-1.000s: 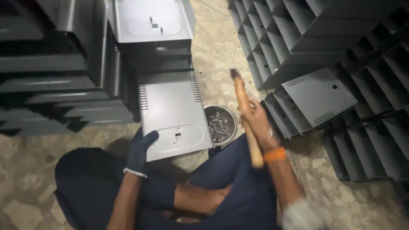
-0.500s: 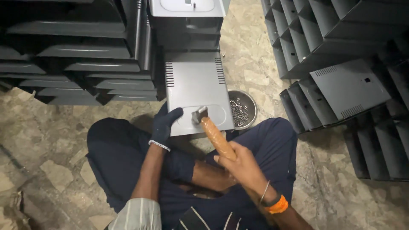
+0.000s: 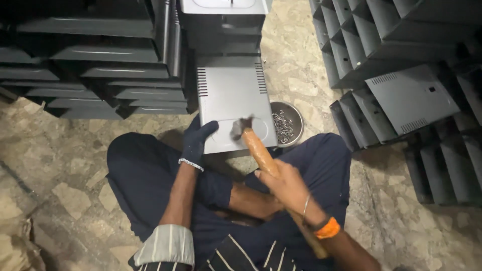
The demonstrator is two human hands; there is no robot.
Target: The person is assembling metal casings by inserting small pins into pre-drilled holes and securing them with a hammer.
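Hammer (image 3: pixel 251 138) with a rounded wooden handle and blurred dark metal head meets a flat grey sheet-metal panel (image 3: pixel 231 98) at frame centre. The bare right hand (image 3: pixel 283 183) is closed around the handle; the gloved left hand (image 3: pixel 198 138) presses the panel's lower-left edge. A round steel bowl (image 3: pixel 288 120) of small fasteners sits just right.

- You have no packages, labels, signs or screens in view.
- Around you stand only bare grey sheet-metal parts, unmarked as far as the head view shows.
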